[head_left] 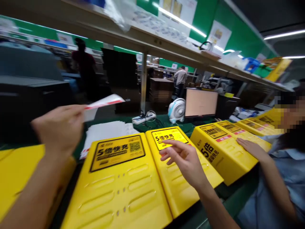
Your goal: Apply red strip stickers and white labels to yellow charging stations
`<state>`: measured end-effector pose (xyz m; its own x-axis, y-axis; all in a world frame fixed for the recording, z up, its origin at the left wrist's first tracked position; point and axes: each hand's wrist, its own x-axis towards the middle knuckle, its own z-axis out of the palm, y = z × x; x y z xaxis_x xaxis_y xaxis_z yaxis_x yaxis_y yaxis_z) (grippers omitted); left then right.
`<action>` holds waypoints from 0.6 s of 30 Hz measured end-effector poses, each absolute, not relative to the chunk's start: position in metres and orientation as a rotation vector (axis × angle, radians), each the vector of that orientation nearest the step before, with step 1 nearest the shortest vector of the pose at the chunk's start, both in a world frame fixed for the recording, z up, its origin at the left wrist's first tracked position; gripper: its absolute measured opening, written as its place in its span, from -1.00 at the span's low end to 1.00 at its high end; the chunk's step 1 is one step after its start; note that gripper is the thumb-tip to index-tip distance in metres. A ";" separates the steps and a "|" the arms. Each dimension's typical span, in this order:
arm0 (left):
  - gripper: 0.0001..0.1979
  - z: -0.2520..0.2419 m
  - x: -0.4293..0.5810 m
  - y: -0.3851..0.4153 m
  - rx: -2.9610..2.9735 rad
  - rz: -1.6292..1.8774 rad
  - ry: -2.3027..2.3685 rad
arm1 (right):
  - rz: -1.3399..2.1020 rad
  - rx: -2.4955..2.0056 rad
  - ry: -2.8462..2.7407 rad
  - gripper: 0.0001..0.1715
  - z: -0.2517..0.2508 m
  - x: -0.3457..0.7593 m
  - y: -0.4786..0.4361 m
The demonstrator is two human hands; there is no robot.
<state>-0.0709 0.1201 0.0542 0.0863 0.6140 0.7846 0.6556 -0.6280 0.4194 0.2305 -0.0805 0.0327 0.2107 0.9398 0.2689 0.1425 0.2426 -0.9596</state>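
Left hand (58, 128): pinching a red-striped white sticker sheet (102, 105), raised above the bench's left edge. Right hand (184, 159): fingers loosely spread, empty, touching the second yellow housing (176, 178).

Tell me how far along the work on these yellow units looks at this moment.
Done: the co-worker's unit and those behind it carry a red-and-white strip under the top label. In hand: the left hand holds a red-and-white sticker sheet; the right hand rests fingertips on the middle unit's label. Left: the near unit and the middle one show no red strip; a stack of sheets remains.
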 end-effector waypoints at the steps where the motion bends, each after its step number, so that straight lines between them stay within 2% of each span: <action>1: -0.71 0.056 -0.060 0.089 -2.249 -1.538 -1.230 | 0.872 -1.148 -1.160 -0.38 0.031 0.219 -0.081; 4: -0.73 0.038 -0.033 0.005 -2.396 -1.211 -1.083 | 1.019 -1.082 -0.978 0.04 0.020 0.190 -0.086; 6: -0.74 0.015 -0.027 -0.038 -2.409 -1.034 -0.966 | 1.085 -1.075 -0.906 0.15 0.008 0.175 -0.093; 8: -0.76 -0.004 -0.029 -0.072 -2.404 -0.962 -0.998 | 1.098 -1.130 -0.896 0.17 -0.005 0.164 -0.106; 10: -0.75 -0.016 -0.036 -0.099 -2.390 -0.969 -1.107 | 1.006 -1.270 -0.940 0.10 -0.017 0.157 -0.124; 14: -0.70 -0.018 -0.050 -0.132 -2.301 -1.091 -1.234 | 0.838 -1.451 -0.943 0.03 -0.027 0.146 -0.158; 18: -0.68 -0.011 -0.062 -0.146 -2.237 -1.238 -1.255 | 1.156 -1.324 -0.884 0.09 -0.024 0.133 -0.162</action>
<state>-0.0620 -0.1460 -0.0111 0.2505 0.5515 0.7957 0.8031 -0.5773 0.1473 0.1334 -0.1620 -0.0244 0.2417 0.9611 -0.1336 -0.1232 -0.1061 -0.9867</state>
